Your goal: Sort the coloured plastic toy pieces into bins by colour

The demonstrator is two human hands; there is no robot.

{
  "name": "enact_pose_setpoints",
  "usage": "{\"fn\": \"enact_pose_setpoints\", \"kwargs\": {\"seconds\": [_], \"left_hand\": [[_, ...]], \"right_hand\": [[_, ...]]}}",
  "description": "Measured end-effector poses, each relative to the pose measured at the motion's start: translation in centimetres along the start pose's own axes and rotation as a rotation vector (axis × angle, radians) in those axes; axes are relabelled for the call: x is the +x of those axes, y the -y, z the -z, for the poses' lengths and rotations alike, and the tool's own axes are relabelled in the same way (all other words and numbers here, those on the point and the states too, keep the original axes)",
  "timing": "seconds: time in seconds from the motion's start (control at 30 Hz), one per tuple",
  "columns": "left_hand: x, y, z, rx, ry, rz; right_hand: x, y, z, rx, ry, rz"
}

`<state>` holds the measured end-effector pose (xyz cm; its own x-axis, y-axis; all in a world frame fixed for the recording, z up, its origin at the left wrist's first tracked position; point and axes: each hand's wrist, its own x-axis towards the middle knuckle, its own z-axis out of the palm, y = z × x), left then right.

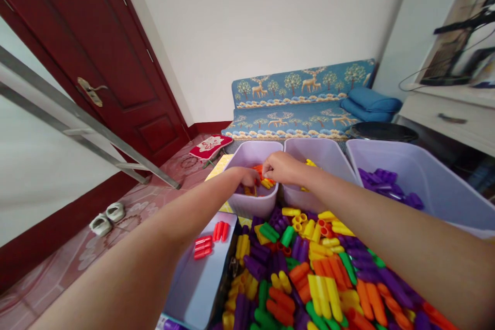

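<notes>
My left hand point(250, 177) reaches down inside the left lilac bin point(253, 206), among orange and yellow plastic pieces point(266, 182). Its fingers look curled, and whatever they grip is hidden. Just to the right, my right hand point(279, 166) is over the same bin's right side, fingers bent and pinched together. What it pinches, if anything, is too small to make out. Below both forearms spreads a heap of cap-like plastic tubes point(325, 296) in purple, yellow, orange and green, many joined side by side.
A middle lilac bin point(319, 152) holds yellow pieces; the right bin point(410, 157) holds purple ones point(386, 185). Red joined tubes point(203, 247) lie on a pale tray point(193, 289) at left. Behind stand a blue patterned sofa point(297, 108) and a metal ladder point(116, 147).
</notes>
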<state>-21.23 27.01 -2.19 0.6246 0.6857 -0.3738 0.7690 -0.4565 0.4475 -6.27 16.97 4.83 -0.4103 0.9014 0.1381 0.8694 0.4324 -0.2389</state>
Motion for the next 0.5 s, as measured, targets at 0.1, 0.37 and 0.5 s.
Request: {"fn": "enact_pose_setpoints", "kwargs": {"seconds": [0.1,0.37,0.5], "left_hand": [[0.15,-0.17,-0.38,-0.013,0.112,0.04],[0.24,-0.29,-0.83,-0.075,0.201,0.108],[-0.11,0.08,-0.99,-0.117,0.218,0.071]], "right_hand": [[0.02,-0.31,-0.24,0.012,-0.012,0.01],[0.24,-0.61,-0.51,0.019,0.013,0.033],[0.09,-0.44,-0.43,0.013,0.025,0.045]]}}
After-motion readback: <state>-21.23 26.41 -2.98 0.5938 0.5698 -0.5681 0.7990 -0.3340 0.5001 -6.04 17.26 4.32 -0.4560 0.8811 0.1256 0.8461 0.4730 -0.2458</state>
